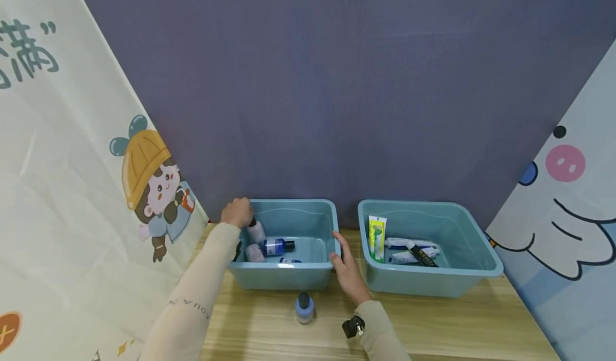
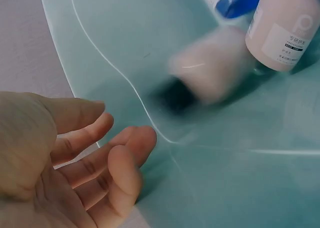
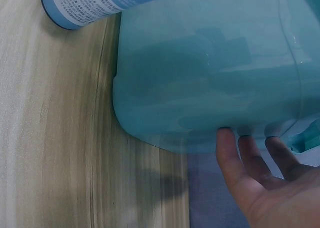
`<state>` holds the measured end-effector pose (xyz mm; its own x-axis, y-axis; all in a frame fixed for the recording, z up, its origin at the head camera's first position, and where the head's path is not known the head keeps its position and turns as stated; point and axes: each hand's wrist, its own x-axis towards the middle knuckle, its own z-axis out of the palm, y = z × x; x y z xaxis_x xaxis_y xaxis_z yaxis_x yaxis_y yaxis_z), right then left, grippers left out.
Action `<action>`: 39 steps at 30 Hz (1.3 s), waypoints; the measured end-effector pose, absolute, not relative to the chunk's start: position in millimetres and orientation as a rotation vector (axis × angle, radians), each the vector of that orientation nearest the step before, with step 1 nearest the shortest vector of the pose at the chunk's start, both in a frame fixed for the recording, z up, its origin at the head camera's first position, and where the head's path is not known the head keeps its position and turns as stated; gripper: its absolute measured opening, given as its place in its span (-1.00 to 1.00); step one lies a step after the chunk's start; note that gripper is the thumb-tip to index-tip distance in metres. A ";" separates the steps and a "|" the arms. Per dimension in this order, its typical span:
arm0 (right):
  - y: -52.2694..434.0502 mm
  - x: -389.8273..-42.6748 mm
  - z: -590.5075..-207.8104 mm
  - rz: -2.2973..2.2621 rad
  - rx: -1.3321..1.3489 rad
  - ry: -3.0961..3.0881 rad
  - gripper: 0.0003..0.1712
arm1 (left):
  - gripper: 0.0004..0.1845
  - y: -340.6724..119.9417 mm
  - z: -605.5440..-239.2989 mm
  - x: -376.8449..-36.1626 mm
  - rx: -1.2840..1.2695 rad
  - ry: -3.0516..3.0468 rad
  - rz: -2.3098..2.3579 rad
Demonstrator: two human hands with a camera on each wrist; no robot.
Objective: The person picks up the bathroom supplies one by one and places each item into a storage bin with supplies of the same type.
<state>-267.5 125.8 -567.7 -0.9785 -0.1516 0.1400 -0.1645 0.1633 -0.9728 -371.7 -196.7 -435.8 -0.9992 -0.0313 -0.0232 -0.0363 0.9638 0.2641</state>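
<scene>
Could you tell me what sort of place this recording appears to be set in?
Probably a staged recording booth, not a home: a plain purple backdrop, cartoon banners on both sides, and a wooden table holding two teal bins, the left bin of bottles, the right bin of tubes.

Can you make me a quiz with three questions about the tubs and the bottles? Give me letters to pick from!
1. Where does the blue bottle with the dark cap stand?
A. inside the right tub
B. on the wooden table in front of the left tub
C. on top of the cartoon banner

2. How many blue-green tubs are on the table?
A. one
B. two
C. four

3. What is the right hand doing?
A. resting with straight fingers against the left tub's side
B. squeezing a tube
C. holding the blue bottle

Answers: 1 B, it stands alone on the wood before the left tub. 2 B, the left tub and the right tub sit side by side. 3 A, its fingers lie flat on the tub's wall.
</scene>
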 end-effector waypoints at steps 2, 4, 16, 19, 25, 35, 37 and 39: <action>125.4 -267.5 -566.8 2.018 0.320 -2.391 -0.37 | -0.60 -196.1 -435.4 -370.9 -0.044 3.112 0.444; 125.3 -267.4 -566.3 2.039 0.315 -2.391 -0.37 | -0.56 -195.9 -435.0 -369.8 -0.032 3.106 0.478; 125.0 -266.5 -566.8 1.971 0.319 -2.390 -0.39 | -0.86 -191.1 -421.5 -357.4 0.035 3.095 0.542; 125.0 -266.3 -566.3 1.960 0.308 -2.394 -0.38 | -0.84 -190.1 -416.9 -353.3 0.063 3.098 0.559; 126.3 -265.5 -563.5 1.964 0.298 -2.436 -0.38 | -0.84 -190.4 -414.5 -338.7 0.112 3.130 0.645; 125.5 -267.1 -568.2 1.945 0.288 -2.416 -0.38 | -0.82 -185.0 -425.3 -306.1 0.146 3.243 1.020; 125.2 -267.4 -568.5 1.947 0.286 -2.415 -0.38 | -0.84 -181.6 -430.0 -299.3 0.129 3.279 1.122; 125.2 -267.0 -568.3 1.949 0.284 -2.414 -0.38 | -0.87 -177.4 -435.3 -292.8 0.117 3.308 1.235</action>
<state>-267.0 125.2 -568.3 -0.9831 -0.1246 0.1343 -0.1575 0.2010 -0.9668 -292.8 -177.4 -435.3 -0.9223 -0.0737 0.3795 0.1931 0.7626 0.6174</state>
